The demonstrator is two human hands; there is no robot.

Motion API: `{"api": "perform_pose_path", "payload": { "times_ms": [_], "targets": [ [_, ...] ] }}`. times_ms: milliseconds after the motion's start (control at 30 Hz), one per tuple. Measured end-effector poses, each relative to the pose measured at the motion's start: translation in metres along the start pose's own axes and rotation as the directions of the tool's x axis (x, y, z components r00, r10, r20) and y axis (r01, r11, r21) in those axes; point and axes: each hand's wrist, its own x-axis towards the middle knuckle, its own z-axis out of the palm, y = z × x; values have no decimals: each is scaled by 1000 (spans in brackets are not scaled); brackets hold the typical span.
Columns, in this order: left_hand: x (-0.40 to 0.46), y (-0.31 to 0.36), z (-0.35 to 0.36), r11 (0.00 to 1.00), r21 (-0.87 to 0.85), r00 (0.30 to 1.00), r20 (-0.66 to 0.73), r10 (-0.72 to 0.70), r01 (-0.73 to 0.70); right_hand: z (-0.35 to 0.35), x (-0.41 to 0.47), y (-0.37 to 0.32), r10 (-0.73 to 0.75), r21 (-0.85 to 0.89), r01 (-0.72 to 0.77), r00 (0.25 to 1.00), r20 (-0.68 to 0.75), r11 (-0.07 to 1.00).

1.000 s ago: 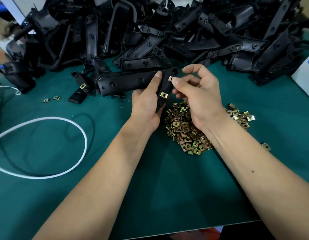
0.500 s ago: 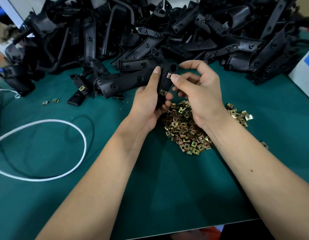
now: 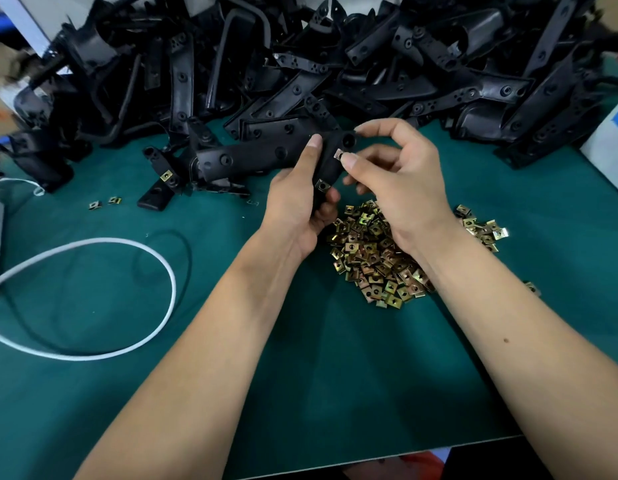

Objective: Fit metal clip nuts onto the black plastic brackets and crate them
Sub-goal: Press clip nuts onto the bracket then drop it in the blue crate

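My left hand (image 3: 297, 202) grips a long black plastic bracket (image 3: 252, 159) held just above the green table, its right end between my two hands. One brass clip nut (image 3: 322, 184) sits fitted on the bracket's lower edge by my left fingers. My right hand (image 3: 401, 174) pinches a second clip nut (image 3: 338, 154) between thumb and fingers against the bracket's right end, below a round hole (image 3: 349, 140). A heap of loose clip nuts (image 3: 377, 258) lies under my right wrist.
A big pile of black brackets (image 3: 335, 64) fills the table's far side. Another bracket with a fitted nut (image 3: 162, 181) lies at left, near two stray nuts (image 3: 105, 202). A white cable loop (image 3: 127, 299) lies on the green mat (image 3: 300, 375). A white box (image 3: 609, 140) stands far right.
Both hands and the bracket have barely shifted. My right thumb has pushed the clip nut a little closer onto the bracket's end.
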Motion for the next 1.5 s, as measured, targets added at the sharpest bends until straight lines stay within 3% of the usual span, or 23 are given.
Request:
{"api": "perform_pose_path", "payload": {
  "times_ms": [133,300,567,700,833,1000,1100,1200,1300,1367,1433,1500],
  "targets": [
    [-1,1,1,1000,17,1000,0,-17,17,-6,3,-2,30,113,-33,999,25,993],
    [0,3,-1,999,25,999,23,-49,48,-6,5,0,-45,-4,45,998,48,999],
    [-2,4,2,991,130,999,-13,-40,41,-10,6,1,-1,-23,2,999,47,1000],
    [-9,-5,13,978,203,993,-93,69,-49,0,-2,0,51,9,-51,999,18,999],
    [-24,-11,30,912,314,954,-51,295,-265,-7,-12,-10,51,3,-51,986,-157,999],
    [-54,-16,82,895,112,902,37,431,-432,-58,-31,-40,21,64,-1,952,-306,998],
    [-73,-26,126,843,-16,837,106,536,-538,-108,-54,-62,9,81,31,889,-458,996],
    [-100,-44,177,813,-119,755,315,575,-569,-169,-90,-83,-68,57,132,781,-621,990],
    [-131,-71,230,888,-41,723,565,399,-458,-236,-142,-93,-98,10,179,581,-808,984],
    [-151,-97,263,897,87,654,715,246,-433,-280,-179,-86,-65,17,172,460,-885,985],
    [-174,-130,293,873,185,576,807,127,-452,-320,-215,-69,0,56,140,370,-929,989],
    [-197,-171,315,782,293,530,846,56,-551,-354,-249,-43,96,131,101,294,-951,986]
  ]
}}
